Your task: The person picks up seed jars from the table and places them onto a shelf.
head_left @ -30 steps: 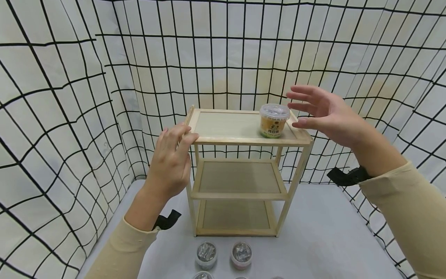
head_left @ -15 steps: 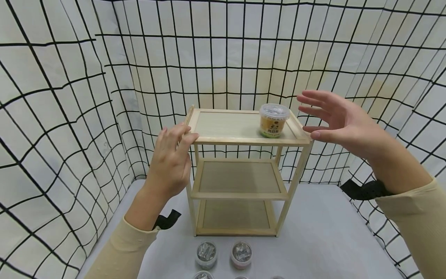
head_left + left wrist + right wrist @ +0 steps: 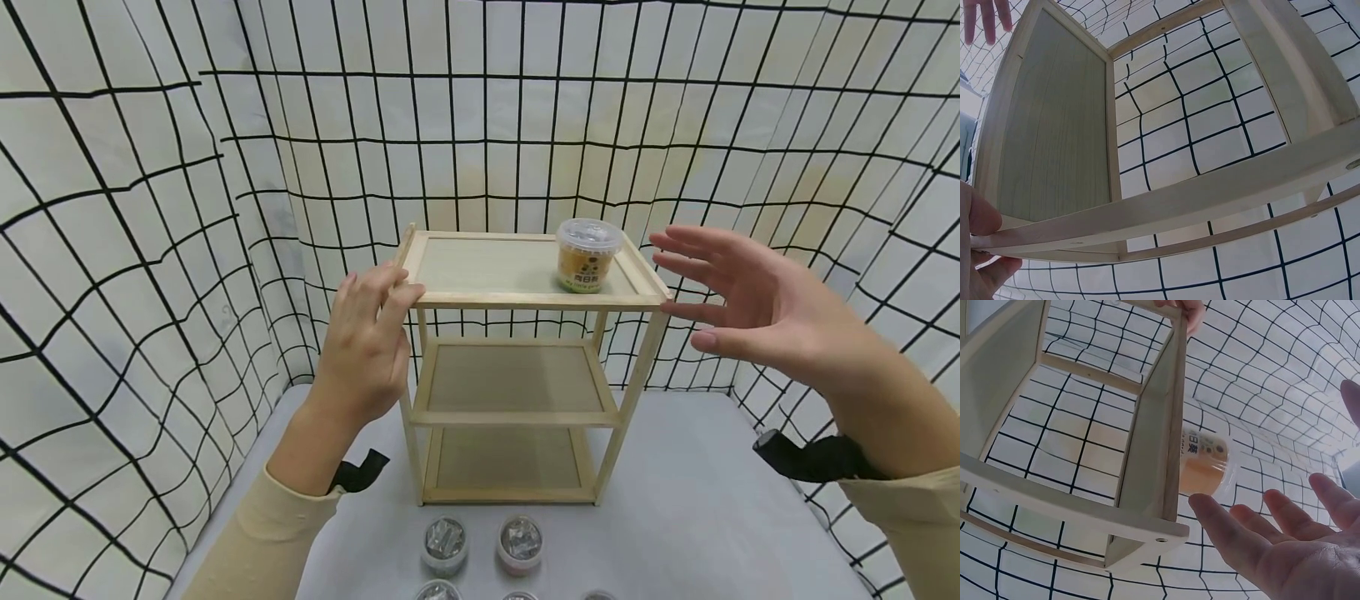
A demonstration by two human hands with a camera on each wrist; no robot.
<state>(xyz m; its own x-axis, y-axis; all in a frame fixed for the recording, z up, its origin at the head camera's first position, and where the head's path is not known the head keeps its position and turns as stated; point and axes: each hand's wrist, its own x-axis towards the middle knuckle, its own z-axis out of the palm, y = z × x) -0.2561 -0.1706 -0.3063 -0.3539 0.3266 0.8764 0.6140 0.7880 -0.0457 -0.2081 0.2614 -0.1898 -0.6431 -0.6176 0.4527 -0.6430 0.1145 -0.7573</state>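
A wooden shelf stands tall on the grey counter, with three flat boards one above the other. The left hand holds the front left corner of the top board, fingers bent over its edge. A small tub stands upright on the top board, near the right end, lid up. The right hand is wide open in the air just right of the shelf, holding nothing. Little jars sit on the counter in front.
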